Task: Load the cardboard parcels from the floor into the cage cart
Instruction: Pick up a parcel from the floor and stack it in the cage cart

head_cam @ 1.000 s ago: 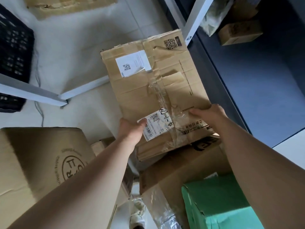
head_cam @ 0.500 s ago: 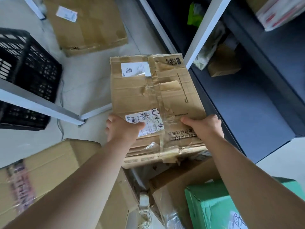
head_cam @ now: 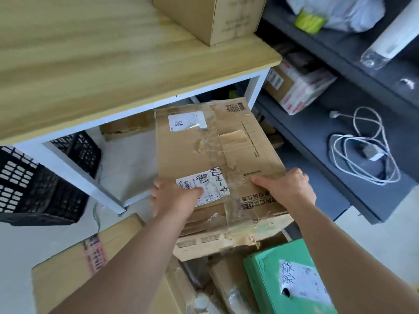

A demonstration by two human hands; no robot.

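A worn, taped cardboard parcel (head_cam: 217, 155) with two white labels is held up in the air in front of me. My left hand (head_cam: 174, 198) grips its near left edge, thumb on the lower label. My right hand (head_cam: 288, 189) grips its near right edge, thumb on top. Below on the floor lie more parcels: a large brown box (head_cam: 74, 275) at the lower left, a green box (head_cam: 288, 279) with a white label at the lower right, and a brown box (head_cam: 229, 282) between them. No cage cart shows in this view.
A wooden table (head_cam: 102, 64) with white legs stands at the left, a cardboard box (head_cam: 217, 17) on top. Black crates (head_cam: 34, 186) sit under it. Dark shelving (head_cam: 317, 132) at the right holds a white cable (head_cam: 362, 155), a red-and-white parcel (head_cam: 299, 87) and bags.
Both hands have lifted the parcel higher, keeping the same grip. My view has tilted up, so the table top and the upper shelves have come into sight.
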